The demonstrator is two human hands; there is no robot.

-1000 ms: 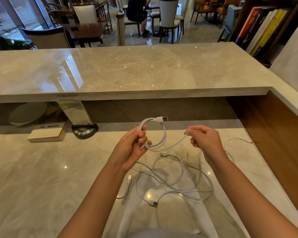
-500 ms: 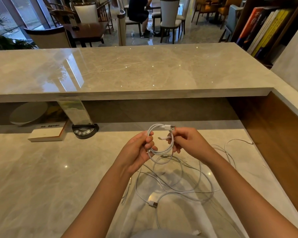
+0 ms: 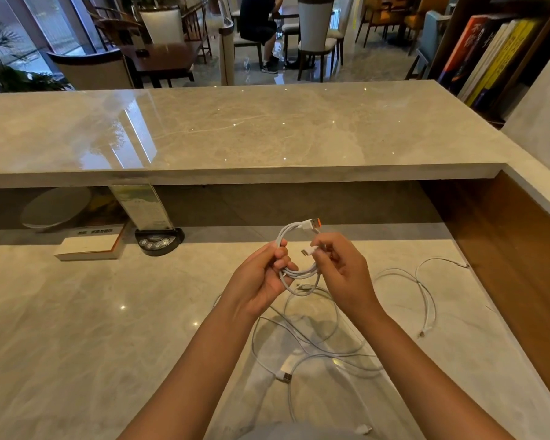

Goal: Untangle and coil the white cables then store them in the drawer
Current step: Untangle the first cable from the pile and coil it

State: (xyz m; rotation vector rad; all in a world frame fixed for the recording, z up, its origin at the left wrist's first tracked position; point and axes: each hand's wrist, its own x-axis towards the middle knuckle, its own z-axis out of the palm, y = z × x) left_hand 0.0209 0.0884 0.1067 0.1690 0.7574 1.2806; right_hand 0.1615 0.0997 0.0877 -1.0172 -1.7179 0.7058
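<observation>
White cable coil [image 3: 296, 268] held above the desk [image 3: 77, 328], mid-width.
Left hand [image 3: 261, 277] fingers clamped the loops; right hand [image 3: 340, 271] pinched the free end. Light, limp, probably springy: grip across all loops. Loose cables [image 3: 315, 338] lay beneath.

The smooth white plastic cable [image 3: 294, 271] I coil sits above a glossy polished marble desk [image 3: 77, 328], whose right edge meets a matt brown wood panel [image 3: 518, 258].
</observation>
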